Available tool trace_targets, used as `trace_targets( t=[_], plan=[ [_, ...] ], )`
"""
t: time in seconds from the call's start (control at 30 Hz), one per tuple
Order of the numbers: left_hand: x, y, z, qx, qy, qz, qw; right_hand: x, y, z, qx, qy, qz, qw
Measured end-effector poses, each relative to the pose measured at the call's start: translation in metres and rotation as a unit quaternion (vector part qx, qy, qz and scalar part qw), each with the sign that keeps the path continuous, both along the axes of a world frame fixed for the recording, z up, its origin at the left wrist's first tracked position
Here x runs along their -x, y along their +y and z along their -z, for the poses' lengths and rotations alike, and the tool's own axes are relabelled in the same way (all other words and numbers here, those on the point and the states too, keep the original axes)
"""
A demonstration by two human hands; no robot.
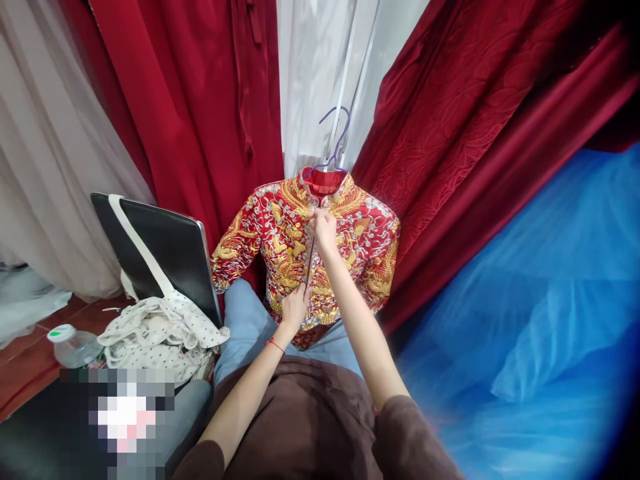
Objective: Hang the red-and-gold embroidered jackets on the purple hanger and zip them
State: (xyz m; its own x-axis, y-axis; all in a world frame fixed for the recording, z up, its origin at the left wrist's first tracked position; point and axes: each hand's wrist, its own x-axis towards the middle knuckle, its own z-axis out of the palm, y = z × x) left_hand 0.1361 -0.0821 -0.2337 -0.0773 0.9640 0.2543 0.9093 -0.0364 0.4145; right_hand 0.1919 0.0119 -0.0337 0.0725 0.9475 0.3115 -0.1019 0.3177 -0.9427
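A red jacket [283, 230] with gold and silver embroidery and a stand-up collar rests against my knees, upright on a purple hanger [342, 137]. Below its collar, my right hand [324, 229] is pinched at the front opening. My left hand [294, 307] grips the front edge lower down, near the hem, its fingers closed on the cloth. Between the two hands the front edge runs as a straight dark slit. Small fastenings under my fingers are hidden.
To the left stands a black chair back [155, 243] with a spotted white cloth bag [160, 333] and a clear bottle [75, 347] near it. Dark red garments [200, 100] hang behind. Blue tulle [540, 320] spreads on the right. The lower left corner is pixelated.
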Motion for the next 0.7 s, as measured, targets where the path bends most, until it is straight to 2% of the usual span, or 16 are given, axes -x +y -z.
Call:
trace_targets(
  t=[0.13,0.3,0.37,0.5,0.6,0.63,0.7],
  plan=[
    [0.001,0.0,0.008,0.0,-0.005,-0.011,1.0,-0.006,-0.01,0.0,0.037,0.0,-0.022,0.999],
    [0.006,0.001,0.008,-0.018,-0.015,0.003,1.0,-0.033,-0.002,-0.008,0.093,-0.105,-0.093,0.986],
    [0.006,0.003,0.007,-0.014,-0.017,0.0,1.0,-0.043,0.005,-0.006,0.112,-0.175,-0.067,0.976],
    [0.008,0.009,0.003,0.0,-0.011,0.007,1.0,-0.049,0.015,-0.004,0.077,-0.325,0.088,0.938],
    [0.021,0.021,-0.013,-0.004,-0.028,0.056,0.998,-0.048,0.011,-0.012,0.017,-0.412,0.149,0.899],
    [0.028,0.027,-0.024,-0.035,-0.041,0.074,0.996,-0.049,0.007,-0.016,-0.002,-0.432,0.155,0.889],
    [0.044,0.041,-0.057,-0.152,-0.07,0.086,0.982,-0.057,-0.002,-0.025,-0.045,-0.46,0.163,0.872]
  ],
)
